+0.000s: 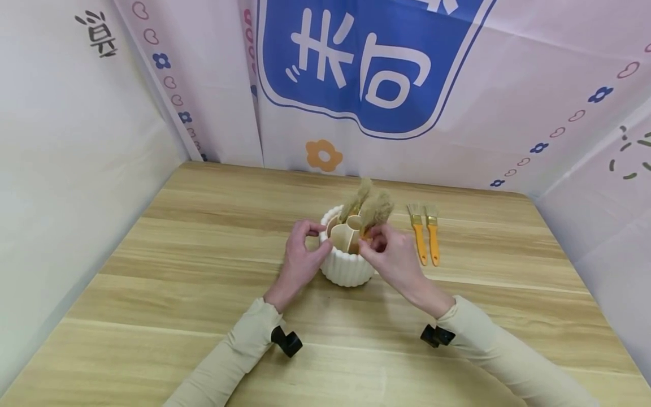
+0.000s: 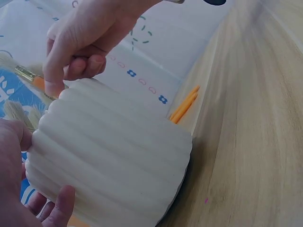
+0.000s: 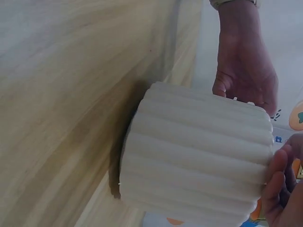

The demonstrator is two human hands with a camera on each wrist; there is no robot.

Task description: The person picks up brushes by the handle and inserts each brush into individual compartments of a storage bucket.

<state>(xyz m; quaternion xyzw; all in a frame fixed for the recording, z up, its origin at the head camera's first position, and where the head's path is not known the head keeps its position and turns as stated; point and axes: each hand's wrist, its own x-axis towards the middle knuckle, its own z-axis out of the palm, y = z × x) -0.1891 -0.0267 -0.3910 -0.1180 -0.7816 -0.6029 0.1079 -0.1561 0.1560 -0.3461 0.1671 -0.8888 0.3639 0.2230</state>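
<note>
A white ribbed pot [image 1: 347,270] with several inner compartments stands upright on the wooden table. My left hand [image 1: 301,255] holds it at the left rim, fingers and thumb spread round the edge. At the right rim, my right hand [image 1: 399,261] pinches the orange handle of a paintbrush [image 2: 29,75], bristles up, its lower end inside the pot. Further bristle heads [image 1: 359,195] rise from the pot's back compartments. In the right wrist view the pot's side [image 3: 194,146] covers its inside, and part of the right hand [image 3: 284,194] shows at the rim.
Two paintbrushes with orange handles [image 1: 419,240] lie side by side on the table [image 1: 203,271], right of the pot, bristles toward the back. A printed cloth backdrop [image 1: 285,135] hangs behind the table, with white cloth walls at both sides.
</note>
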